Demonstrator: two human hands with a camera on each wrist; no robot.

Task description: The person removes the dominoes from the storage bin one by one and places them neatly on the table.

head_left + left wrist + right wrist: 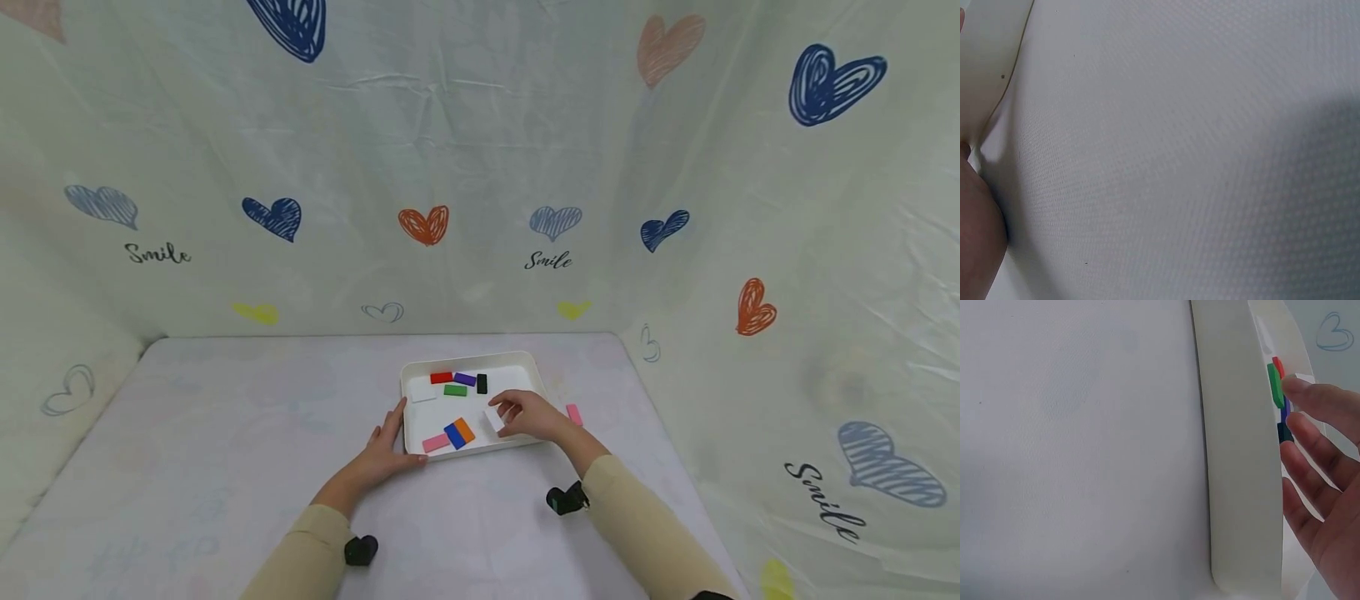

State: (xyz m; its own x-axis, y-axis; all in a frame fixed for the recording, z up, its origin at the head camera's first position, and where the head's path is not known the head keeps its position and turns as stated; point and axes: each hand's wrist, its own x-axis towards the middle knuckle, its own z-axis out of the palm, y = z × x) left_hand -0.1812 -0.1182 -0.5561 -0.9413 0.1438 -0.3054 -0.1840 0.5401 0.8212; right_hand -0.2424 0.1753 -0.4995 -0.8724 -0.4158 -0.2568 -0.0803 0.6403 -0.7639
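Observation:
A shallow white tray (pixel 495 363) lies on the table and holds several coloured blocks. My left hand (pixel 384 457) rests at its front left corner, fingers along the left wall and thumb at the front wall. Over the right part of the tray, my right hand (pixel 528 415) pinches a white block (pixel 492 419) between thumb and fingers. Left of that hand an orange block (pixel 464 429) and a blue block (pixel 454 437) lie side by side, with a pink block (pixel 435 442) beside them. Fingers partly hide the white block in the right wrist view.
Red (pixel 441 377), purple (pixel 465 379), black (pixel 482 383) and green (pixel 455 390) blocks lie in the tray's back part, with a white block (pixel 423 394) to their left. Outside the right wall lies a pink block (pixel 573 414). A heart-printed curtain (pixel 480 167) stands behind the table.

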